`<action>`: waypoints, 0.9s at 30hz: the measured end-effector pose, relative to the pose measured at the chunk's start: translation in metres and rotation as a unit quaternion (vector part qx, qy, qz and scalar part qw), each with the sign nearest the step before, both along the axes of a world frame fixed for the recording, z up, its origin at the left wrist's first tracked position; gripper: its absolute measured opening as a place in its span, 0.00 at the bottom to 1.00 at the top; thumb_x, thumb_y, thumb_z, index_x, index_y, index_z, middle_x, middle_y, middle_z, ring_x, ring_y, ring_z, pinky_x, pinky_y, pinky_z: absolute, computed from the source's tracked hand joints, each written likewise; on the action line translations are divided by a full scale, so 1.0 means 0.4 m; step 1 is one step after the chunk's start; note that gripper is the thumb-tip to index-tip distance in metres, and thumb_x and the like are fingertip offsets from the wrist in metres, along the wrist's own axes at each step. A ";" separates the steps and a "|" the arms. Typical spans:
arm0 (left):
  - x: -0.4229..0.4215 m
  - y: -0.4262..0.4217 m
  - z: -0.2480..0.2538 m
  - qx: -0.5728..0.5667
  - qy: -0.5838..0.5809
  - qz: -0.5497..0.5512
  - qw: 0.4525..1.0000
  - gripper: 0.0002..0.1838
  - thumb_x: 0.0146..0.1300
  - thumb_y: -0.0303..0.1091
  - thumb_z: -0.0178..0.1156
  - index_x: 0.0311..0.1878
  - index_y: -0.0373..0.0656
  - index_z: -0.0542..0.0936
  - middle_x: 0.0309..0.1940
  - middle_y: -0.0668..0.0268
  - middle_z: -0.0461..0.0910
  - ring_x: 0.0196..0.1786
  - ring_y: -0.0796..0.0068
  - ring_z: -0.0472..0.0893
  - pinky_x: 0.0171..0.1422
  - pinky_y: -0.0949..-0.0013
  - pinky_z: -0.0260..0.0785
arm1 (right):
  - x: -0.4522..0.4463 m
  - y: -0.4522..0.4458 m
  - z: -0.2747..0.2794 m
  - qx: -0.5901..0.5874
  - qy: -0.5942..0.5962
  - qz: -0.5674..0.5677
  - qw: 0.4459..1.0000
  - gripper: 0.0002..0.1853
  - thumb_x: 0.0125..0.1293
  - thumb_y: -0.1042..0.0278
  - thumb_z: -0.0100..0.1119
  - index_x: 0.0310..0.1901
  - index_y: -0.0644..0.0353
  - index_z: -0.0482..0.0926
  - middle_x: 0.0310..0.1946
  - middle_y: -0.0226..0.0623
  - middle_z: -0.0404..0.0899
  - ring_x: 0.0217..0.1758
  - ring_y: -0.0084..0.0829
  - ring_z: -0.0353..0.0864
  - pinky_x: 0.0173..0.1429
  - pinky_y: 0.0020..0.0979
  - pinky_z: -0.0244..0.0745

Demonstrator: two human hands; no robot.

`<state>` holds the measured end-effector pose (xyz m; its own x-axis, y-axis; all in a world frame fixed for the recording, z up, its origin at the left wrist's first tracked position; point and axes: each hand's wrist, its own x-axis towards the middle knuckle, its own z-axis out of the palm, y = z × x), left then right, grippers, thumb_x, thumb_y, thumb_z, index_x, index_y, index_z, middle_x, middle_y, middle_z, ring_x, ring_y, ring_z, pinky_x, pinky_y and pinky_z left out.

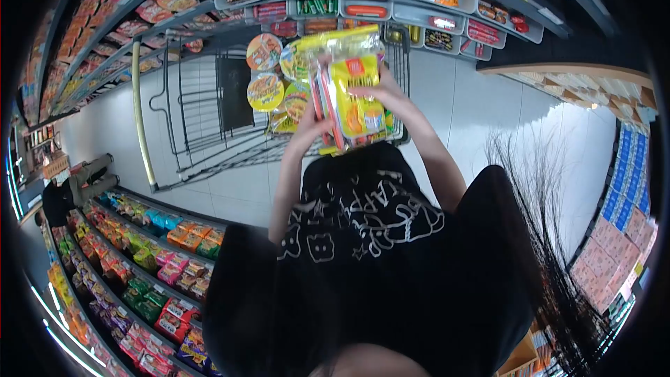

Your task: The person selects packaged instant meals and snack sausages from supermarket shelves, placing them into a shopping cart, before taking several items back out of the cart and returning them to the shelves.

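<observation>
A stack of flat plastic food packets is held upright over the shopping cart (193, 146), with a yellow printed packet (359, 122) at the front. My left hand (310, 131) is closed round the left edge of the stack, where red and white packet edges show. My right hand (382, 92) grips the upper right side of the yellow packet, its thumb across the front. Behind the stack, round lidded noodle cups (266, 91) sit in the cart, several of them partly hidden by the packets. The print on the packets is too blurred to read.
Shelf bins (366, 10) of packaged snacks line the far side, just beyond the cart. Snack shelves (157, 258) run along the lower left, with a person (70, 192) beside them. Stacked blue boxes (630, 167) stand at right. The cart handle (143, 119) is at left.
</observation>
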<state>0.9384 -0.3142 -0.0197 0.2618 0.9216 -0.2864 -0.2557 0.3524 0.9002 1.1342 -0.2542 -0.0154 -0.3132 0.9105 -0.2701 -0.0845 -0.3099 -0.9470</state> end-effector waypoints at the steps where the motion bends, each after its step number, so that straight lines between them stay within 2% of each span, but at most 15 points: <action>1: -0.001 0.006 -0.006 -0.055 0.006 0.012 0.998 0.46 0.47 0.38 0.64 0.64 0.40 0.47 0.59 0.54 0.57 0.60 0.66 0.61 0.59 0.65 0.58 | -0.009 -0.016 0.000 -0.047 0.044 -0.020 0.998 0.42 0.41 0.58 0.68 0.55 0.67 0.56 0.46 0.39 0.69 0.49 0.29 0.69 0.53 0.28 0.63; 2: -0.003 0.001 -0.010 -0.111 0.011 0.024 0.993 0.43 0.49 0.38 0.62 0.64 0.38 0.48 0.58 0.54 0.59 0.59 0.67 0.63 0.58 0.67 0.60 | -0.016 -0.048 0.025 -0.056 0.042 -0.019 0.997 0.42 0.41 0.58 0.68 0.55 0.67 0.56 0.46 0.39 0.69 0.49 0.29 0.69 0.53 0.28 0.63; 3: -0.001 -0.001 0.003 -0.114 0.008 0.025 0.993 0.43 0.49 0.38 0.62 0.64 0.38 0.48 0.58 0.54 0.59 0.59 0.67 0.63 0.58 0.67 0.60 | -0.020 -0.063 0.064 -0.094 0.106 -0.073 0.987 0.39 0.45 0.57 0.66 0.55 0.67 0.56 0.47 0.40 0.68 0.50 0.29 0.68 0.53 0.28 0.63; 4: 0.005 0.021 0.018 -0.075 -0.027 0.020 0.997 0.41 0.50 0.40 0.59 0.63 0.37 0.49 0.56 0.55 0.61 0.57 0.67 0.65 0.57 0.67 0.61 | -0.021 -0.061 0.091 -0.120 0.170 -0.130 0.969 0.37 0.48 0.56 0.63 0.55 0.67 0.56 0.48 0.41 0.67 0.51 0.29 0.67 0.53 0.28 0.63; 5: 0.014 0.035 0.026 -0.036 -0.063 0.015 0.997 0.39 0.51 0.41 0.57 0.62 0.35 0.51 0.54 0.55 0.64 0.55 0.68 0.67 0.56 0.68 0.62 | -0.017 -0.061 0.101 -0.106 0.187 -0.119 0.969 0.39 0.52 0.55 0.58 0.58 0.69 0.52 0.51 0.44 0.63 0.54 0.30 0.65 0.54 0.27 0.62; 6: 0.024 0.033 0.030 -0.030 -0.066 0.011 0.997 0.39 0.51 0.41 0.57 0.62 0.35 0.51 0.54 0.55 0.64 0.55 0.68 0.67 0.56 0.68 0.62 | -0.012 -0.068 0.100 -0.099 0.185 -0.121 0.970 0.39 0.52 0.55 0.58 0.58 0.69 0.52 0.51 0.44 0.63 0.54 0.30 0.65 0.54 0.27 0.62; 9: 0.043 0.016 0.038 -0.012 -0.097 0.032 0.995 0.37 0.51 0.44 0.55 0.60 0.35 0.55 0.52 0.56 0.66 0.52 0.68 0.70 0.55 0.68 0.63 | 0.000 -0.091 0.096 -0.070 0.126 -0.091 0.985 0.47 0.51 0.56 0.59 0.63 0.70 0.40 0.54 0.50 0.61 0.56 0.32 0.63 0.57 0.27 0.59; 12: 0.044 0.013 0.019 -0.054 -0.111 0.025 0.992 0.35 0.52 0.45 0.54 0.59 0.35 0.56 0.52 0.56 0.66 0.52 0.69 0.70 0.53 0.68 0.64 | 0.004 -0.094 0.087 -0.084 0.064 -0.094 0.990 0.41 0.53 0.61 0.59 0.62 0.66 0.46 0.55 0.45 0.61 0.57 0.31 0.62 0.57 0.26 0.60; 13: 0.040 0.008 0.016 -0.049 -0.121 0.025 0.991 0.35 0.52 0.43 0.56 0.59 0.35 0.56 0.50 0.57 0.68 0.50 0.70 0.71 0.53 0.69 0.64 | -0.001 -0.097 0.095 -0.032 0.076 -0.082 0.993 0.41 0.51 0.63 0.61 0.61 0.65 0.47 0.53 0.46 0.62 0.54 0.31 0.66 0.54 0.27 0.64; 14: 0.039 0.009 0.012 -0.050 -0.122 0.021 0.991 0.35 0.52 0.43 0.56 0.59 0.35 0.56 0.50 0.57 0.68 0.50 0.70 0.71 0.53 0.69 0.64 | 0.001 -0.098 0.087 -0.032 0.075 -0.086 0.993 0.41 0.51 0.63 0.61 0.61 0.65 0.47 0.53 0.46 0.62 0.54 0.31 0.66 0.54 0.27 0.64; 16: 0.035 0.003 0.010 -0.009 -0.006 0.055 0.998 0.34 0.52 0.39 0.60 0.59 0.36 0.57 0.48 0.60 0.70 0.48 0.72 0.72 0.52 0.71 0.65 | -0.006 -0.092 0.081 -0.033 0.094 -0.089 0.991 0.40 0.50 0.66 0.62 0.60 0.64 0.49 0.50 0.45 0.64 0.50 0.30 0.69 0.50 0.27 0.67; 17: 0.035 -0.002 0.011 -0.003 -0.029 0.071 0.997 0.33 0.51 0.33 0.62 0.58 0.36 0.59 0.46 0.62 0.72 0.47 0.73 0.73 0.52 0.71 0.65 | 0.002 -0.094 0.082 -0.068 0.124 -0.091 0.986 0.38 0.49 0.70 0.63 0.58 0.64 0.50 0.48 0.44 0.66 0.51 0.30 0.69 0.51 0.29 0.67; 20: 0.037 -0.014 0.007 0.039 -0.009 0.090 0.995 0.30 0.51 0.30 0.61 0.57 0.36 0.60 0.46 0.61 0.72 0.47 0.73 0.73 0.51 0.72 0.65 | 0.026 -0.100 0.072 -0.062 0.152 -0.080 0.983 0.36 0.50 0.71 0.62 0.56 0.61 0.51 0.47 0.43 0.67 0.50 0.30 0.70 0.51 0.29 0.68; 21: 0.033 -0.017 0.017 0.006 -0.040 0.105 0.994 0.27 0.52 0.25 0.59 0.55 0.36 0.61 0.45 0.61 0.72 0.46 0.74 0.73 0.50 0.72 0.66 | 0.040 -0.103 0.068 -0.062 0.152 -0.078 0.983 0.36 0.50 0.71 0.62 0.56 0.61 0.51 0.47 0.43 0.67 0.50 0.30 0.70 0.51 0.29 0.68; 27: -0.034 -0.012 0.050 -0.043 -0.083 0.115 0.989 0.23 0.53 0.23 0.57 0.52 0.37 0.63 0.44 0.60 0.73 0.44 0.73 0.75 0.47 0.70 0.69 | 0.154 -0.128 0.048 -0.042 0.236 -0.211 0.948 0.31 0.53 0.76 0.56 0.57 0.60 0.53 0.47 0.44 0.69 0.48 0.32 0.73 0.49 0.31 0.71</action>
